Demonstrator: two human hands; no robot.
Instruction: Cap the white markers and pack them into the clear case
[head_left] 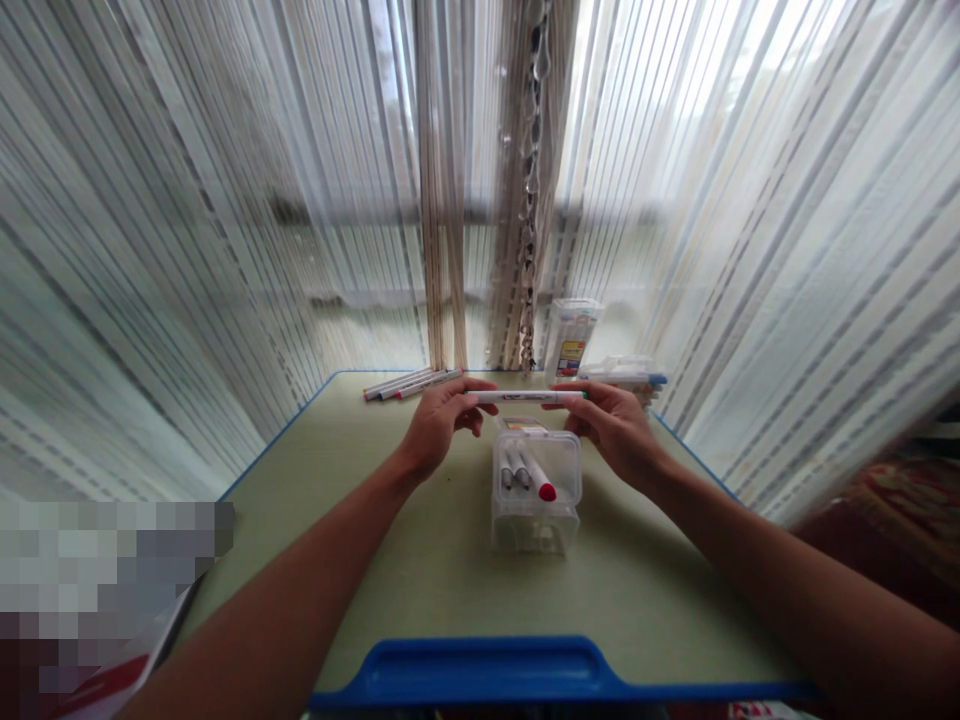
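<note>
A white marker (525,397) with a green end is held level above the table, one end in each hand. My left hand (448,415) is closed on its left end, thumb and fingers pinching it. At the green end my right hand (606,425) pinches it the same way. Just below and nearer to me stands a clear plastic box (536,530) with its lid open. Several markers lie inside, among them one with a red end (547,492) and others with grey tips (514,480).
Several white markers (409,383) lie in a pile at the table's far left. At the far right stand an upright clear container (574,340) and another clear case (626,372) with markers. The green table (420,590) has a blue edge tray (487,668) in front; string curtains (360,200) hang behind.
</note>
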